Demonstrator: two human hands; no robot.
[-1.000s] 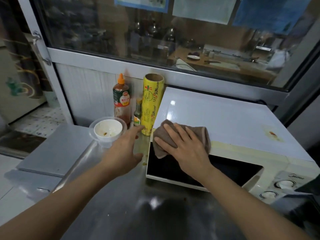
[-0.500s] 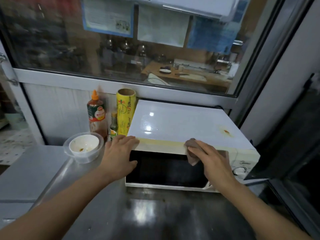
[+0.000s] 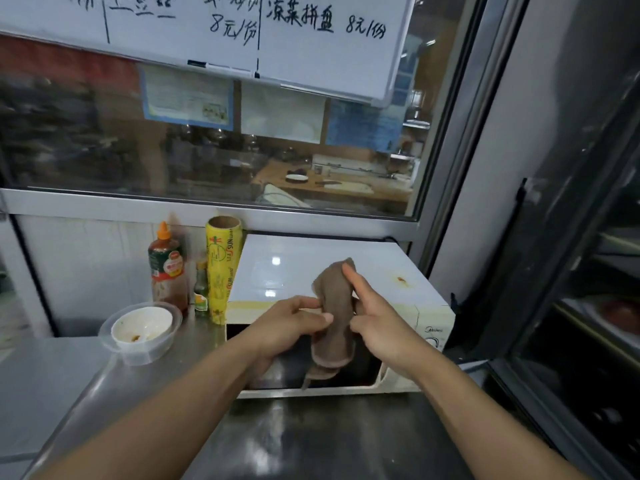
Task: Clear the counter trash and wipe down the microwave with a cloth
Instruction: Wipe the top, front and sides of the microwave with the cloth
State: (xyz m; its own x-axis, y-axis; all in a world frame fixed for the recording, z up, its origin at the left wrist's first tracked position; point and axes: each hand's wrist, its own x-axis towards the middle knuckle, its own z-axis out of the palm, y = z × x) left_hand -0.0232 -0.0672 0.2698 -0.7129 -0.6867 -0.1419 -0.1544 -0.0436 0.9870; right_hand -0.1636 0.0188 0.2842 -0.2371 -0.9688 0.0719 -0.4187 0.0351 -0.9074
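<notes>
A white microwave (image 3: 311, 271) with a dark door stands on the steel counter (image 3: 311, 438). In front of it, lifted off the surface, hangs a brown cloth (image 3: 334, 327). My left hand (image 3: 287, 327) pinches the cloth's left edge. My right hand (image 3: 377, 320) grips its right side and top, the thumb up near the upper fold. A small orange-brown stain (image 3: 400, 279) marks the microwave's top at the right. A used white bowl (image 3: 141, 327) with food residue sits in a clear plastic container (image 3: 138, 348) at the left.
A sauce bottle (image 3: 166, 268) with an orange cap, a small green bottle (image 3: 201, 289) and a yellow roll of cling film (image 3: 221, 268) stand left of the microwave against the wall. A glass window and whiteboard (image 3: 311, 36) are behind. A dark glass-door cabinet (image 3: 588, 306) is at the right.
The cloth has come off the microwave's front edge and now hangs between both hands. My left hand left the microwave's corner and took hold of the cloth. The camera has tilted up.
</notes>
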